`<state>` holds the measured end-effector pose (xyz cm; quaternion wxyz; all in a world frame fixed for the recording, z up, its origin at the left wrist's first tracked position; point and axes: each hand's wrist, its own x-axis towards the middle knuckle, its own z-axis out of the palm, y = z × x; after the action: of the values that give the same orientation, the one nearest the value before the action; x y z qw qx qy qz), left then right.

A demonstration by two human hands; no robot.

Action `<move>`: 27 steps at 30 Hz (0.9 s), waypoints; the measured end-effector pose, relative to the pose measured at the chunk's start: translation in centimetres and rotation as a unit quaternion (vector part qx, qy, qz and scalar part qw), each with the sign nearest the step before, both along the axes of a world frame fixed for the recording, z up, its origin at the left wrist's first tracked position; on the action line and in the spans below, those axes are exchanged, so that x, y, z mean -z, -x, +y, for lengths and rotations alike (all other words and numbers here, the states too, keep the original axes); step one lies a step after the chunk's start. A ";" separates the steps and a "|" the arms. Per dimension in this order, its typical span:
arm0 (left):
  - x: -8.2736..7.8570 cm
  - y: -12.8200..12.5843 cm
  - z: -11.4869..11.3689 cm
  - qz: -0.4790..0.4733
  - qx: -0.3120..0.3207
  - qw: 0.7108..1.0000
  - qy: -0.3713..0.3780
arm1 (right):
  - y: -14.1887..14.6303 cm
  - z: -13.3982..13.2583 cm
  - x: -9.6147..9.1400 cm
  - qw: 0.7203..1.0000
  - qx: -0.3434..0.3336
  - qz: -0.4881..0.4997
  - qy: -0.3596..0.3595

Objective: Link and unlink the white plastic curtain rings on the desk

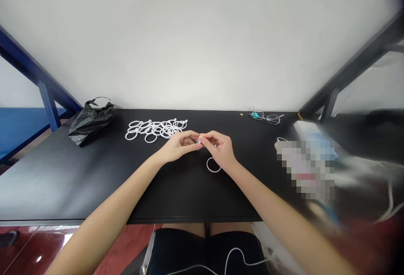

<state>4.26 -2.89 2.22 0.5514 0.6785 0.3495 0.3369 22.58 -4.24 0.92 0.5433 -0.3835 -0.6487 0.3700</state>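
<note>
My left hand [179, 146] and my right hand [219, 148] meet above the black tabletop [176, 195], their fingertips pinching a small white piece [199, 141]. Its exact shape is hidden by my fingers. Just below my right hand, a white plastic ring [213, 165] lies on the tabletop. Beyond my left hand spreads a loose heap of several similar white rings [156, 130], some overlapping. My left hand is nearest that heap, though not touching it.
A crumpled black plastic bag [91, 121] sits at the back left. Eyeglasses [266, 117] lie folded open at the back, near a tiny yellow item [241, 114]. A pixelated, unreadable object [304, 169] stands at the right. Blue and dark metal frame bars [49, 104] rise beside a white wall.
</note>
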 end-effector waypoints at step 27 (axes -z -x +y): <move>1.1 3.0 1.7 0.469 -0.277 0.771 -0.331 | -1.3 1.2 0.9 0.952 0.083 -0.293 0.025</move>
<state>1.22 -1.15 1.11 -0.0569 0.7668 0.6039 0.2101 23.86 -3.04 0.01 0.3482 -0.5412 -0.7358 0.2110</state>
